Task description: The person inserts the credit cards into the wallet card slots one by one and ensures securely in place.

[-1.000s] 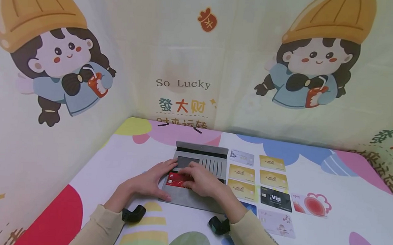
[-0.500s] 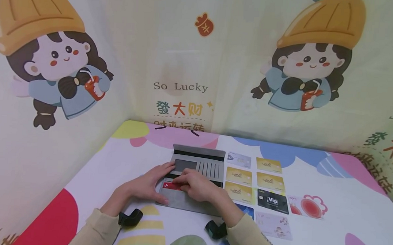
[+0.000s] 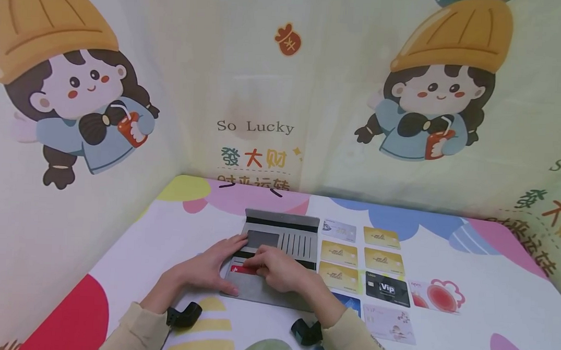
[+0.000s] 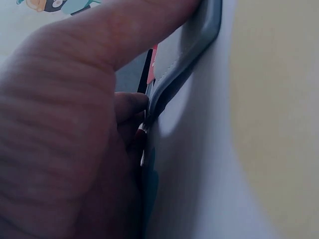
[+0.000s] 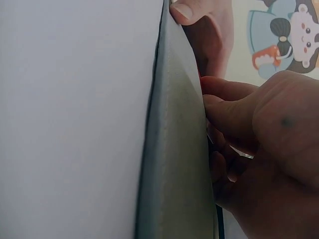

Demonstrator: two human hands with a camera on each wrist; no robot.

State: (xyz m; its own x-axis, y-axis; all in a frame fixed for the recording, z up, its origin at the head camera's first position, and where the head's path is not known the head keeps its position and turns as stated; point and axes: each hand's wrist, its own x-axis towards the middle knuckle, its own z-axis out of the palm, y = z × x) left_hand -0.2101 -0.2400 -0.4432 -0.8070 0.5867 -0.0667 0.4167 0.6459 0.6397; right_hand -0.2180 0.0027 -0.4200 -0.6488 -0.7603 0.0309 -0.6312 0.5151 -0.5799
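A grey card wallet [image 3: 253, 290] lies unfolded on the table, with slots and a dark panel on its far half. My left hand [image 3: 205, 268] rests along its left side, fingers extended and thumb [image 4: 144, 30] pressing the near-left part. Over the near half, my right hand [image 3: 278, 269] pinches a red card [image 3: 241, 270] between thumb and bent index finger. Only a strip of that card shows above the near pocket; the hand covers its right part. In the right wrist view, a sliver of red appears beside the fingertips [image 5: 214, 102].
Right of the wallet lie rows of cards: a silver card [image 3: 339, 230], several gold cards [image 3: 382, 238], a black VIP card [image 3: 388, 289], a blue card [image 3: 348, 303], a pale pink card [image 3: 389, 323] and a red-patterned card [image 3: 437, 296]. A printed backdrop rises behind the table.
The red card has slid toward me into the near pocket, so less of it shows. My right hand moved slightly with it; my left hand stays at the wallet's edge.
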